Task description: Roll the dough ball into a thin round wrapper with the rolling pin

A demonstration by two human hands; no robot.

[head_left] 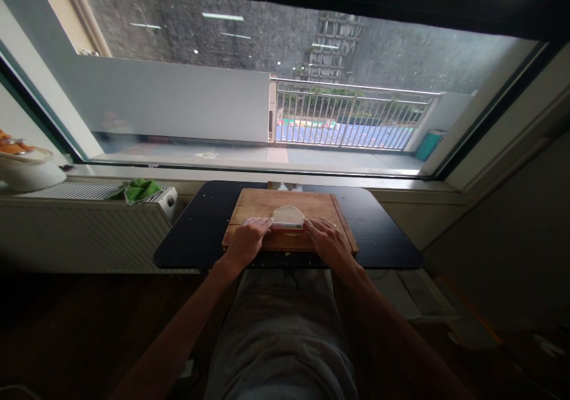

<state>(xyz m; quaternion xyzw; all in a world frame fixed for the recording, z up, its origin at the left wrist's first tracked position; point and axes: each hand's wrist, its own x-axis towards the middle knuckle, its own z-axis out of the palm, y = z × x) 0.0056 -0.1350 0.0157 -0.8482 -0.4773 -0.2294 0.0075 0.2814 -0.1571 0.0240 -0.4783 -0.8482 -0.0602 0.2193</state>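
Note:
A red-and-white bar-shaped object lies crosswise on a wooden cutting board; I cannot make out its exact kind. Under it and just beyond is a pale, flat, rounded sheet that looks like dough. My left hand is closed on the left end of the bar, its fingers bent over it. At the right end my right hand grips the bar, fingers slanting forward over the board. The undersides of both hands are hidden.
The board rests on a small dark table with scattered crumbs. Behind it is a large window with a sill. At left stand a white radiator, a green cloth on it, and a white container.

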